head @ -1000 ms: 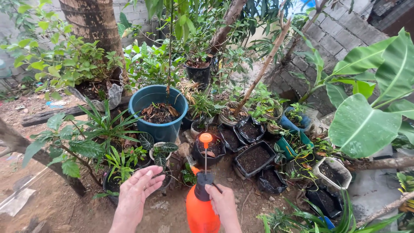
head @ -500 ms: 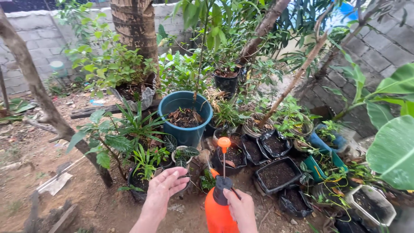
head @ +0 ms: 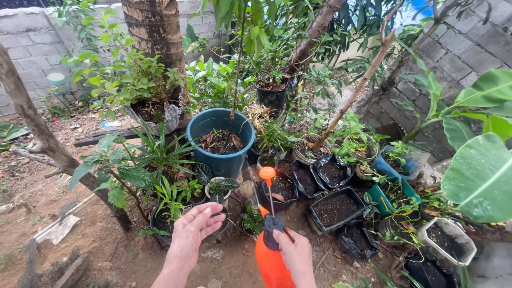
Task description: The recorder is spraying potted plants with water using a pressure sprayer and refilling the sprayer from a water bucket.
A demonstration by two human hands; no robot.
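My right hand [head: 296,255] grips the black head of an orange pump sprayer [head: 271,262] with an orange-tipped plunger rod pointing up. My left hand [head: 192,232] is held out flat with fingers apart, palm down, just in front of a small pot with a dark veined-leaf plant [head: 220,188]. It holds nothing. Behind it stands a large teal pot [head: 220,140] filled with soil and dry leaves. A black pot of soil [head: 279,188] sits just past the sprayer's tip.
Several black grow bags of soil [head: 336,208] crowd the ground at the right, with a white pot [head: 447,240] further right. A thick palm trunk [head: 156,32], a leaning thin trunk [head: 37,128], large banana leaves [head: 480,176] and a grey block wall [head: 458,58] surround the bare dirt.
The view has swung left and down a little, so the pots sit further right. Both hands and the sprayer keep the same pose, left hand still spread above the small plant.
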